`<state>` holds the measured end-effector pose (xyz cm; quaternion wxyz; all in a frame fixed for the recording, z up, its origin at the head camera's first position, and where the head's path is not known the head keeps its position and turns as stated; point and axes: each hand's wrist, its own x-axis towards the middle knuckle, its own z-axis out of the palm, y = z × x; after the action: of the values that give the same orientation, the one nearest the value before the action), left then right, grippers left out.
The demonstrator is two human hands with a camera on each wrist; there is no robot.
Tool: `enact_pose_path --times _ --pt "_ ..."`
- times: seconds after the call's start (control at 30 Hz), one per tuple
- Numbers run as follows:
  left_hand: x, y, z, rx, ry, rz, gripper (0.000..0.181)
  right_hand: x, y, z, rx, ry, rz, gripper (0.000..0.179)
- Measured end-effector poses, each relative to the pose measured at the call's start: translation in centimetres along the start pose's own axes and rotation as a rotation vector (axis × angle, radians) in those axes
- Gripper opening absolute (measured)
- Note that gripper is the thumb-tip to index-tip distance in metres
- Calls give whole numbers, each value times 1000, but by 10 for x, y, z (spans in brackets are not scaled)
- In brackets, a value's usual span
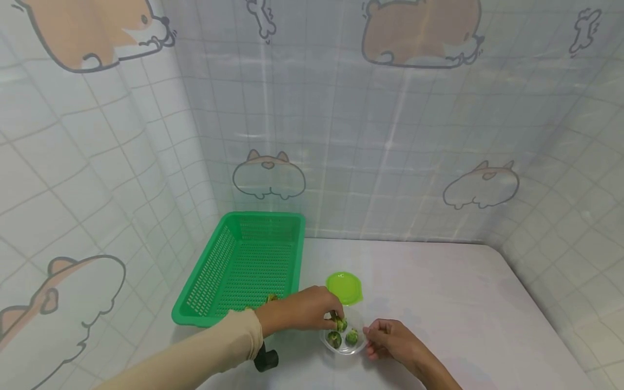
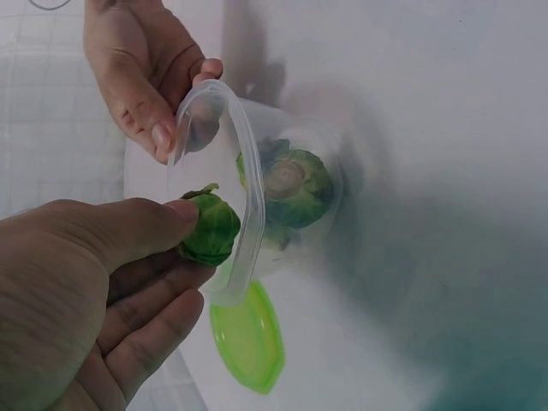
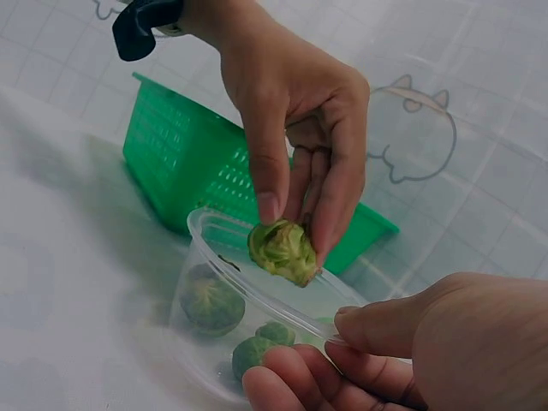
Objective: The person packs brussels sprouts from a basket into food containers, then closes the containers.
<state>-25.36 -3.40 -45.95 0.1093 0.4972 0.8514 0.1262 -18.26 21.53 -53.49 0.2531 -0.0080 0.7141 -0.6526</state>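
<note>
My left hand [image 1: 317,310] pinches a Brussels sprout [image 2: 211,231] between thumb and fingers at the mouth of a clear plastic container [image 1: 345,353]. With thumb on the rim and fingers beneath it, my right hand [image 1: 396,342] holds that container from the right. Inside lie other sprouts, among them one at the left [image 1: 333,339] and one at the right [image 1: 352,337]. In the right wrist view the held sprout [image 3: 282,252] shows yellow-green, ragged leaves just over the rim.
A green perforated basket [image 1: 298,254] stands at the left, a sprout [image 1: 272,298] near its front, partly hidden by the left arm. Behind the container lies a bright green lid [image 1: 344,287]. Patterned curtains [image 1: 361,135] surround the white table [image 1: 439,292].
</note>
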Motion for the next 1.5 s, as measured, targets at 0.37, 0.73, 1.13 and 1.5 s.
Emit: enact_pose_path --times 0.37,0.73,1.13,1.5 --pt "4 2 8 102 -23 -8 11 -1 0 0 5 -4 -7 29" --pt "4 12 12 401 -14 30 11 -2 0 1 16 -9 -16 28" --pt "2 9 15 451 5 31 13 -2 -1 1 9 -9 -12 27" --pt "-4 1 3 224 21 21 13 -2 -1 2 -4 5 11 28"
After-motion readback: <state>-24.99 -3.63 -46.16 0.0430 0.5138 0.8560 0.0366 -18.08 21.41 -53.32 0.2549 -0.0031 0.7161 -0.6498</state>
